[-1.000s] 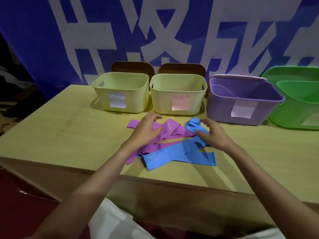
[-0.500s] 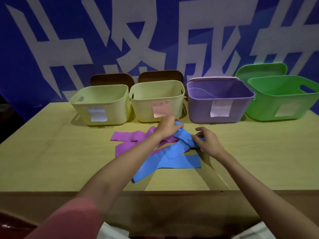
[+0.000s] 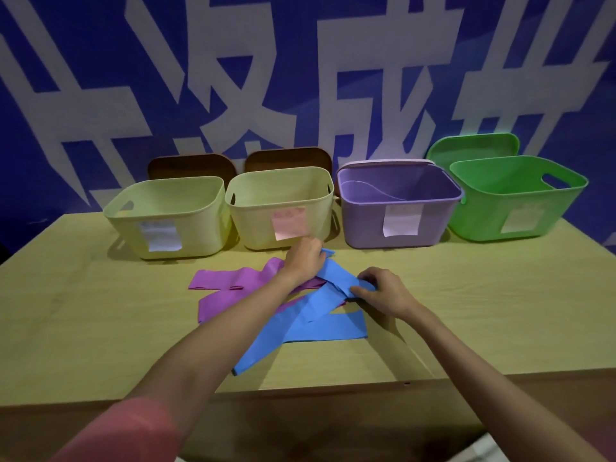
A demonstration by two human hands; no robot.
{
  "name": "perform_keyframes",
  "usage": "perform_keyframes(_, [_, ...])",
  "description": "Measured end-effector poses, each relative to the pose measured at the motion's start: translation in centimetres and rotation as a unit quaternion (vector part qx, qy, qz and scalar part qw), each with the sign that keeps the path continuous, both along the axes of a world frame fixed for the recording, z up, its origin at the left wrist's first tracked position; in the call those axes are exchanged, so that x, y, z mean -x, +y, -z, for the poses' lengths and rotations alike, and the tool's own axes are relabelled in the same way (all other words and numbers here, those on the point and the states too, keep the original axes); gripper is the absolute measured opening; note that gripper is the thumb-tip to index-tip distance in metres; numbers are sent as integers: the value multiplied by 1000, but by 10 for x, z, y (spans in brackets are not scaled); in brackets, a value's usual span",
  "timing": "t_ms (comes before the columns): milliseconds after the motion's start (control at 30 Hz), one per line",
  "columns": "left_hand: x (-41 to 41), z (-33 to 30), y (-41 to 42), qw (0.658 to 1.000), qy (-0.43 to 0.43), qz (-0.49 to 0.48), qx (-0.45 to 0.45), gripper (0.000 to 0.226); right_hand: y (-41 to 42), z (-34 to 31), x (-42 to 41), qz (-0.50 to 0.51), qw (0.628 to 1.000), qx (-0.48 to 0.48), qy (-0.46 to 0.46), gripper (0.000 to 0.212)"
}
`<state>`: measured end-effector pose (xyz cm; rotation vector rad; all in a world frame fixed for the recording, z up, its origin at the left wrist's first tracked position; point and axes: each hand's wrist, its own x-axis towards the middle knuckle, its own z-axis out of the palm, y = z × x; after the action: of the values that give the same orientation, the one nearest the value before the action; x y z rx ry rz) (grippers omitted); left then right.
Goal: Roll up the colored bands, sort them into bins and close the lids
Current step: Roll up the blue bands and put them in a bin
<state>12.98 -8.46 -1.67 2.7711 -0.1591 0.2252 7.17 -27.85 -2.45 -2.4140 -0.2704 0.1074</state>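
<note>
Nearest, on the wooden table (image 3: pixel 83 328): blue band (image 3: pixel 310 325) sprawled over purple band (image 3: pixel 233 285). Right hand (image 3: pixel 386 293) pinching a blue fold; left hand (image 3: pixel 305 258) gripping its far end. Behind, 4 open bins: yellow-green bin (image 3: pixel 186 208), cream bin (image 3: pixel 263 208), purple bin (image 3: pixel 366 225), green bin (image 3: pixel 483 208), paper labels unreadable. Beyond, blue banner (image 3: pixel 300 78), large white characters.

I saw a blue band (image 3: pixel 320 315) lying over a purple band (image 3: pixel 230 278) on the pale yellow-green table (image 3: pixel 83 311). Behind stood two pale yellow bins (image 3: pixel 173 215) (image 3: pixel 280 201) with brown lids (image 3: pixel 191 166) — then a lilac bin (image 3: pixel 396 201) and a green bin (image 3: pixel 513 195). The backdrop (image 3: pixel 100 45) was blue with large white characters — my left sleeve (image 3: pixel 133 428) pink.
</note>
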Motion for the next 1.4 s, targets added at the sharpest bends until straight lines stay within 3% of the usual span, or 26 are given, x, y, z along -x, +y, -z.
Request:
perform_keyframes(100, [4, -4, 5, 993, -39, -33, 109, 18, 1, 4, -1, 0, 1000, 8, 4, 38])
perform_keyframes(167, [10, -9, 8, 968, -77, -61, 229, 13, 2, 8, -1, 0, 1000, 16, -1, 35])
perform_keyframes(267, [21, -21, 13, 894, -90, -88, 430, 8, 1, 11, -1, 1, 1000, -10, -6, 28])
perform_keyframes(400, [39, -48, 18, 800, -68, -97, 588, 7, -5, 5, 4, 32, 992, -113, -42, 10])
perform_keyframes(533, [48, -70, 23, 737, -87, -105, 662, 6, -12, -7, 15, 64, 970, -209, -104, 10])
perform_keyframes(667, [51, -78, 27, 719, -110, -107, 678, 9, -19, -19, 18, 31, 956, -259, -135, 13])
perform_keyframes(767, [55, -82, 35, 690, -123, -120, 703, 7, -29, -27, 22, 17, 955, -282, -93, 14])
perform_keyframes(833, [58, -83, 41, 677, -123, -130, 714, 8, -38, -33, 26, -11, 951, -309, -1, 10])
perform_keyframes(933, [60, -82, 49, 667, -118, -149, 721, 15, -52, -34, 30, -71, 947, -289, 117, 12])
perform_keyframes(1100, [67, -70, 63, 665, -114, -202, 709, 11, -58, -26, 36, -43, 951, -277, 130, 8])
perform_keyframes(1233, [74, -49, 66, 732, -93, -208, 642, 6, -58, -21, 39, -1, 941, -308, 138, 4])
perform_keyframes(1400, [72, -47, 47, 804, -22, -136, 579, 11, -62, -16, 42, 205, 921, -326, 62, 15])
